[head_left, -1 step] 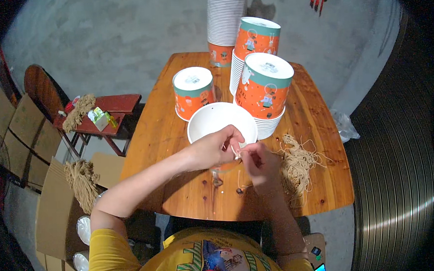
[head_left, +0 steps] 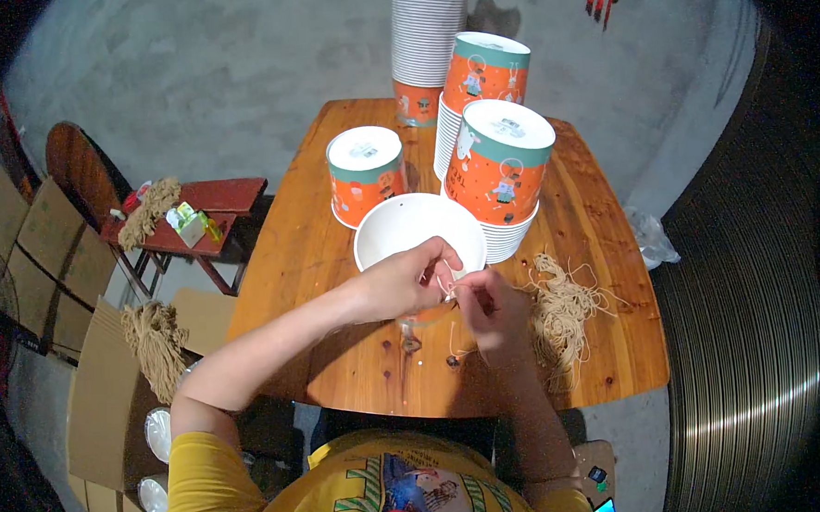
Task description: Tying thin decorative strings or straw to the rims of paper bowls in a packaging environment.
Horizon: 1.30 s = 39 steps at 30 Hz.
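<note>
A paper bucket [head_left: 407,226] is on the wooden table in front of me, its white inside facing up and a small hole near its far rim. At its near rim, my left hand [head_left: 400,280] is closed, thumb and fingers pinching a thin pale string [head_left: 450,292]. My right hand [head_left: 493,309] meets it there, its fingertips pinched on the same string. A loose end seems to hang below the hands. The fingers hide much of the near rim and where the string runs. Close to my right hand lies a tangled bundle of beige strings [head_left: 564,315].
Behind the bucket are an upturned orange-and-green bucket [head_left: 366,179] and several tall bucket stacks [head_left: 503,172] on the table [head_left: 604,246]. At left stand a red bench [head_left: 226,196] and an open cardboard box [head_left: 107,402] with string draped over it. A ribbed metal shutter [head_left: 748,331] rises at right.
</note>
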### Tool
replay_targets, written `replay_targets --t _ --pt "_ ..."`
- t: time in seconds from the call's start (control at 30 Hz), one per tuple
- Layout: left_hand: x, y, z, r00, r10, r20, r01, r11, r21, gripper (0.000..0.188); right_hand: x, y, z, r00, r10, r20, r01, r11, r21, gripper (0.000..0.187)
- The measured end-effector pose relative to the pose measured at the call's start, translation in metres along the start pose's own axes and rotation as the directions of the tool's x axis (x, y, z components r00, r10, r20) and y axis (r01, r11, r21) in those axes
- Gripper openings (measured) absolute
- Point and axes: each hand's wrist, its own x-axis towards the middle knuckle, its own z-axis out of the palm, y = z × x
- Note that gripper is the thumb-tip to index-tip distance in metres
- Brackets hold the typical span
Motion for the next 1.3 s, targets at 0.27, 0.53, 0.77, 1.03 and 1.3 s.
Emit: replay_targets --t 0.27,0.53,0.77,1.03,1.3 --pt "0.000 0.007 0.002 0.997 -0.067 -0.024 0.071 0.973 0.221 0.026 -0.002 0.003 -0.001 1.000 0.019 -0.023 -0.019 1.000 0.011 0.002" --pt "-0.005 0.005 0.006 0.994 0.068 -0.082 -0.024 0.891 0.454 0.013 -0.006 -0.002 0.000 0.997 -0.012 -0.077 0.005 0.996 -0.093 0.003" --pt "-0.005 -0.001 0.007 0.976 0.106 -0.191 -0.016 0.906 0.422 0.012 -0.013 0.009 0.003 0.970 -0.228 -0.084 0.191 0.931 -0.312 0.005" --pt "-0.004 -0.001 0.009 0.962 0.082 -0.261 0.023 0.927 0.375 0.016 -0.025 0.008 0.009 0.970 -0.182 -0.160 0.116 0.929 -0.353 0.006" --pt "-0.003 0.002 0.010 0.952 0.034 -0.304 0.072 0.941 0.331 0.017 -0.028 0.015 0.009 0.978 -0.166 -0.129 0.114 0.933 -0.340 0.007"
